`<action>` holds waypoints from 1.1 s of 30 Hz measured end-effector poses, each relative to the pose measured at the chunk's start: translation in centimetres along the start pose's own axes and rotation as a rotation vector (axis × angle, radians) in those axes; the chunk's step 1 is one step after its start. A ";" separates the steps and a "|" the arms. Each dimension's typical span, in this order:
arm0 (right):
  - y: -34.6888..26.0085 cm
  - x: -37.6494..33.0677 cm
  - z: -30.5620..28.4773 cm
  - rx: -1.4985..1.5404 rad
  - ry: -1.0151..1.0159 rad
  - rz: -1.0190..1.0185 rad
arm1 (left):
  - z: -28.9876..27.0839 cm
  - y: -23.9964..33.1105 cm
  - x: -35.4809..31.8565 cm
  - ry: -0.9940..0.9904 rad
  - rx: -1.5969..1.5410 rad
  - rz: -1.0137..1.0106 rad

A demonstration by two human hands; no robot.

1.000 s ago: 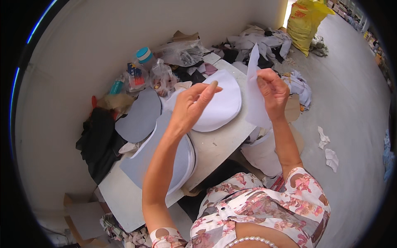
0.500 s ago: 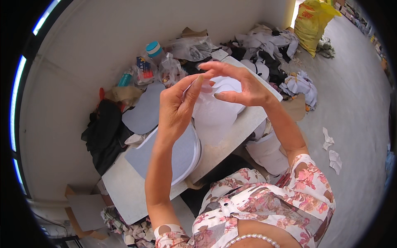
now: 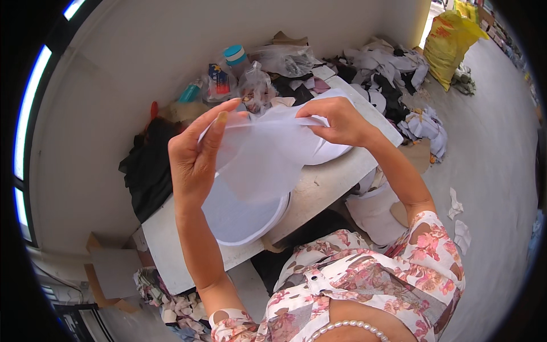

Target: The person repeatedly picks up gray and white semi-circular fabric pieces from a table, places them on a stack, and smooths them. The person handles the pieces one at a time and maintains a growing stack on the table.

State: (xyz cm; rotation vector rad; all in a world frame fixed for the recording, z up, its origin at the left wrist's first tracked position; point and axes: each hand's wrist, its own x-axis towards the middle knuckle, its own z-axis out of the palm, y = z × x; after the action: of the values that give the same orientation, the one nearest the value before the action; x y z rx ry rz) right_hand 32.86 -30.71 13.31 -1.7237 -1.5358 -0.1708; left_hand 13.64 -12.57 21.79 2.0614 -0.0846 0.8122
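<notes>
A thin white sheet of fabric [image 3: 268, 154] is stretched in the air between both hands, above a white table [image 3: 325, 185]. My left hand [image 3: 196, 154] holds its left edge, fingers raised. My right hand [image 3: 339, 119] pinches its upper right edge. Under the sheet lies a stack of rounded white pieces [image 3: 242, 219] near the table's front edge, and a second white stack [image 3: 330, 153] lies farther right, partly hidden by the sheet.
Plastic bottles [image 3: 235, 57] and clear bags [image 3: 285, 60] crowd the table's far end by the wall. Dark cloth [image 3: 148, 165] hangs at the left. Scrap piles [image 3: 393, 74] and a yellow sack [image 3: 447, 40] lie on the floor to the right. A cardboard box [image 3: 111, 268] sits lower left.
Both hands have come together and lifted toward the camera. The right hand brought its white piece across to the left hand, and the sheet is now spread between them.
</notes>
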 end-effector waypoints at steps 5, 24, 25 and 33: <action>0.4 -1.1 -0.7 0.043 0.110 0.096 | -3.6 -0.5 -2.5 0.080 0.187 0.038; -9.7 8.5 9.9 0.604 -0.531 -0.475 | -9.3 7.6 -7.9 -0.096 0.065 -0.025; -9.3 8.2 10.0 0.560 -0.490 -0.455 | -10.2 8.2 -8.8 -0.069 0.126 -0.036; -6.3 1.6 4.6 0.642 -0.361 -0.186 | -12.4 10.2 -20.0 0.201 0.334 -0.234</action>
State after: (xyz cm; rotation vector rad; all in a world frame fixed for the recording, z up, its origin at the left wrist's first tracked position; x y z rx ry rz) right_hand 25.90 -26.93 14.07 -1.1360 -1.7569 0.5171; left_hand -11.97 -13.87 22.39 2.2295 0.4220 0.9287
